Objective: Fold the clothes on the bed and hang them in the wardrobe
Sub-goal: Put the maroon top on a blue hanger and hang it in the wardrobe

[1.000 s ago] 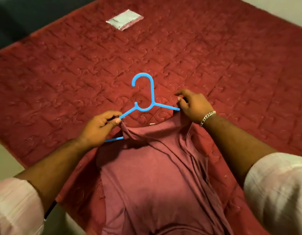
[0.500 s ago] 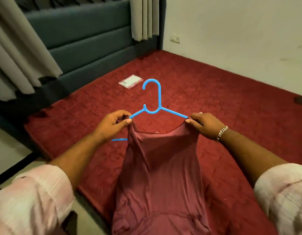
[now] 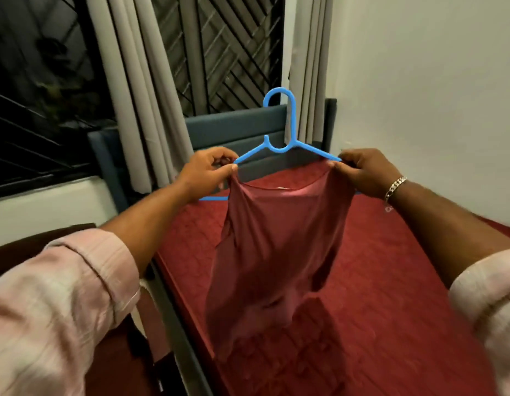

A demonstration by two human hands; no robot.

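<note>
A blue plastic hanger [image 3: 279,144] is raised in the air above the bed, hook upward. A dusty-red shirt [image 3: 276,252] hangs down from it, its neckline stretched between the hanger's two arms. My left hand [image 3: 208,172] pinches the shirt's left shoulder against the hanger's left arm. My right hand [image 3: 362,170], with a silver bracelet at the wrist, pinches the right shoulder at the hanger's right tip. The hanger's bottom bar shows only as a short blue piece left of the shirt.
The bed with its red quilted cover [image 3: 391,281] lies below and ahead, against a white wall [image 3: 434,95] on the right. A blue-grey headboard [image 3: 233,130], grey curtains [image 3: 139,90] and a barred window [image 3: 219,47] stand behind. Dark furniture [image 3: 33,247] sits at the lower left.
Both hands have lifted the hanger and shirt off the bed into the air. The shirt now hangs free, and the view has tilted up toward the headboard and window.
</note>
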